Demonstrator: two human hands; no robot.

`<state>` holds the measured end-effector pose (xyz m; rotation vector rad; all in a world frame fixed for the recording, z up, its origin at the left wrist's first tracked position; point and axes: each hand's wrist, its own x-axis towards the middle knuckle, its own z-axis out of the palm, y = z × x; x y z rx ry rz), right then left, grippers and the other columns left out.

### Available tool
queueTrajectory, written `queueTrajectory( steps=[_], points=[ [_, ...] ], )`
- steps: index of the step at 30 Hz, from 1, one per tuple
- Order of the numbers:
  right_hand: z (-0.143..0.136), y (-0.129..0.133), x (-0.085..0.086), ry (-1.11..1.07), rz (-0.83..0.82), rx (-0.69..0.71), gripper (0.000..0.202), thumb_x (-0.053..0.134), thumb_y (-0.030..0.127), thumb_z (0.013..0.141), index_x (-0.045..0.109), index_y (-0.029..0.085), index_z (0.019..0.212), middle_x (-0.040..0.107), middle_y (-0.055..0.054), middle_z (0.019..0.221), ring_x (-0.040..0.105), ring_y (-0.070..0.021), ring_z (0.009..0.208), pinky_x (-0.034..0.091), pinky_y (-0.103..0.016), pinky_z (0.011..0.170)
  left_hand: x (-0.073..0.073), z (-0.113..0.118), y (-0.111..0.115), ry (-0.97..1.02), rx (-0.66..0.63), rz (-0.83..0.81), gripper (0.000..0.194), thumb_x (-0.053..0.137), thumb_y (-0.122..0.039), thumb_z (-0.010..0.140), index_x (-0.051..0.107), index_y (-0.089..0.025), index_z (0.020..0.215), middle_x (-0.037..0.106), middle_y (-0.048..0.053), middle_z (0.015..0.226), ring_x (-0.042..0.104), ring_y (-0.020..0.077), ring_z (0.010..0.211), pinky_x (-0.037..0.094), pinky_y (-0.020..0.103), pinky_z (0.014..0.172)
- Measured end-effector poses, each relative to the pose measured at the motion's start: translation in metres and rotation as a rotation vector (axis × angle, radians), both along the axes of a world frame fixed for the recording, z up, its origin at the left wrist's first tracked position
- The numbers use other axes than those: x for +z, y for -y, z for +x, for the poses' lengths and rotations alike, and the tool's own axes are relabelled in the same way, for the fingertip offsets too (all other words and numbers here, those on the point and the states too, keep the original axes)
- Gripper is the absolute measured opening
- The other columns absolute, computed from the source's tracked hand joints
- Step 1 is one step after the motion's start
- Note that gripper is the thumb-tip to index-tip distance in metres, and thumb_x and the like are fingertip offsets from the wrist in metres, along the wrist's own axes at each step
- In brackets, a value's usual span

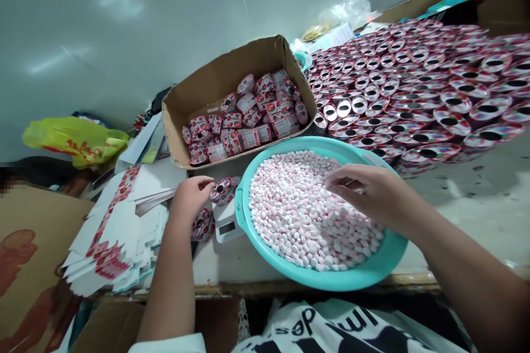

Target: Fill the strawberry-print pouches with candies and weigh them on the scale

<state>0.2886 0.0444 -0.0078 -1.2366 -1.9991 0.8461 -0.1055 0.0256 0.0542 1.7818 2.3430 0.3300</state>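
Basin, round turquoise plastic, holds small pink-white pellets; right hand low over them, grip bunched (whether pinching any, can't tell). Left hand, grip curled, perhaps touching red-patterned oval container on white plastic scale. Light touch there best, scale undisturbed.

The single view looks from the wearer's head, forward and steeply down, tilted sideways, close enough for both forearms to enter from below. The round turquoise plastic basin lies large beneath the right hand; the grey wall rises beyond the left hand.
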Motion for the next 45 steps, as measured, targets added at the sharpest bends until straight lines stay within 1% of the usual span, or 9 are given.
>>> queueTrajectory(
  steps=[6, 11, 13, 15, 18, 22, 30, 37, 45],
  points=[
    [0.0, -0.001, -0.001, -0.02, 0.016, 0.052, 0.026, 0.057, 0.04, 0.089, 0.07, 0.018, 0.087, 0.074, -0.009, 0.089, 0.067, -0.0202, 0.074, 0.053, -0.032, 0.069, -0.02, 0.016, 0.001, 0.036, -0.098, 0.027, 0.03, 0.058, -0.039, 0.086, 0.079, -0.021, 0.099, 0.073, 0.008, 0.097, 0.067, 0.0221, 0.091, 0.05, 0.031, 0.082],
    [-0.001, 0.0, 0.004, -0.008, 0.007, 0.069, 0.024, 0.055, 0.039, 0.091, 0.068, 0.019, 0.088, 0.073, -0.008, 0.09, 0.066, -0.0199, 0.076, 0.052, -0.032, 0.071, -0.016, 0.019, 0.009, -0.029, -0.044, 0.246, 0.034, 0.058, -0.044, 0.088, 0.078, -0.018, 0.099, 0.065, 0.009, 0.104, 0.064, 0.0233, 0.096, 0.05, 0.034, 0.089],
    [-0.003, 0.0, 0.006, 0.029, 0.02, 0.072, 0.022, 0.055, 0.036, 0.09, 0.068, 0.018, 0.088, 0.072, -0.008, 0.089, 0.065, -0.0193, 0.075, 0.052, -0.032, 0.07, -0.01, 0.037, 0.015, -0.023, -0.083, 0.397, 0.033, 0.057, -0.041, 0.09, 0.076, -0.018, 0.105, 0.064, 0.009, 0.108, 0.063, 0.0235, 0.101, 0.049, 0.034, 0.094],
    [-0.004, -0.001, 0.005, 0.082, 0.035, 0.082, 0.018, 0.056, 0.033, 0.089, 0.067, 0.019, 0.087, 0.071, -0.007, 0.086, 0.064, -0.0187, 0.072, 0.051, -0.031, 0.068, -0.004, 0.068, 0.023, 0.022, -0.217, 0.437, 0.032, 0.054, -0.039, 0.093, 0.073, -0.02, 0.109, 0.065, 0.009, 0.109, 0.062, 0.0226, 0.104, 0.048, 0.034, 0.096],
    [-0.006, -0.003, -0.002, 0.174, 0.078, 0.095, 0.015, 0.058, 0.032, 0.087, 0.068, 0.021, 0.091, 0.07, -0.006, 0.088, 0.064, -0.0194, 0.073, 0.05, -0.031, 0.066, 0.0, 0.123, 0.036, 0.045, -0.515, 0.118, 0.032, 0.058, -0.041, 0.091, 0.071, -0.022, 0.114, 0.066, 0.01, 0.116, 0.061, 0.0246, 0.11, 0.047, 0.036, 0.099],
    [-0.007, -0.003, -0.013, 0.258, 0.155, 0.124, 0.022, 0.058, 0.033, 0.087, 0.068, 0.023, 0.104, 0.07, -0.008, 0.106, 0.067, -0.0227, 0.089, 0.052, -0.033, 0.078, -0.009, 0.164, 0.042, -0.083, -0.566, -0.158, 0.029, 0.063, -0.04, 0.088, 0.071, -0.018, 0.104, 0.065, 0.014, 0.112, 0.062, 0.029, 0.105, 0.049, 0.039, 0.092],
    [-0.007, 0.002, -0.01, 0.342, 0.162, 0.154, 0.026, 0.054, 0.034, 0.091, 0.068, 0.022, 0.109, 0.07, -0.01, 0.11, 0.068, -0.0253, 0.095, 0.053, -0.038, 0.088, -0.017, 0.154, 0.038, -0.108, -0.606, -0.102, 0.025, 0.049, -0.022, 0.094, 0.068, -0.017, 0.079, 0.064, 0.009, 0.087, 0.062, 0.0213, 0.087, 0.049, 0.032, 0.081],
    [-0.005, 0.001, -0.015, 0.309, 0.171, 0.155, 0.031, 0.054, 0.04, 0.09, 0.068, 0.024, 0.112, 0.071, -0.009, 0.113, 0.07, -0.0271, 0.098, 0.056, -0.04, 0.083, -0.017, 0.161, 0.045, -0.196, -0.608, -0.086, 0.027, 0.042, -0.002, 0.083, 0.065, -0.015, 0.088, 0.064, 0.013, 0.091, 0.062, 0.0235, 0.089, 0.052, 0.034, 0.081],
    [-0.003, -0.005, -0.025, 0.312, 0.187, 0.174, 0.034, 0.056, 0.047, 0.088, 0.069, 0.024, 0.11, 0.074, -0.01, 0.112, 0.071, -0.0294, 0.097, 0.058, -0.042, 0.082, -0.017, 0.17, 0.037, -0.167, -0.581, -0.089, 0.017, 0.052, -0.011, 0.081, 0.068, -0.014, 0.081, 0.066, 0.016, 0.086, 0.065, 0.0283, 0.087, 0.054, 0.04, 0.079]
  ],
)
